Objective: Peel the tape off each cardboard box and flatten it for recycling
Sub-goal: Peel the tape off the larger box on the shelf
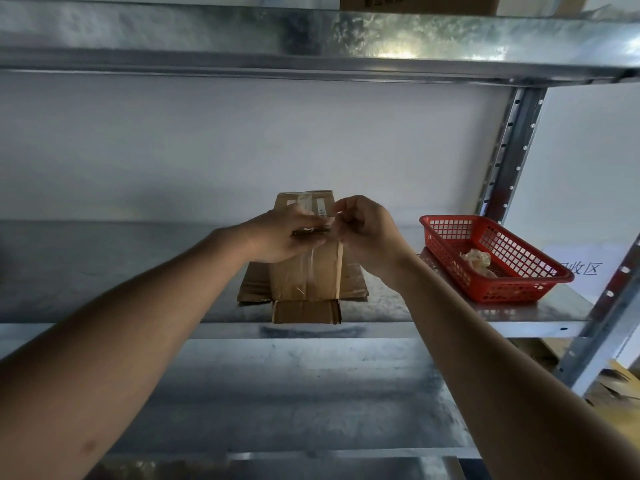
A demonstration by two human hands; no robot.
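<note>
Box (304,271) on shelf (519,311) — basket (450,237) right.

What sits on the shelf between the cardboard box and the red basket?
Only bare metal shelf shows between the cardboard box and the red basket in the head view; the right hand hangs above that stretch.

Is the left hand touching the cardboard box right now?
Touching. The head view shows the left hand gripping the top edge of the cardboard box, fingers wrapped over it.

brown cardboard box (304,271) upright on shelf, flaps splayed, clear tape (309,268) half-peeled
</note>
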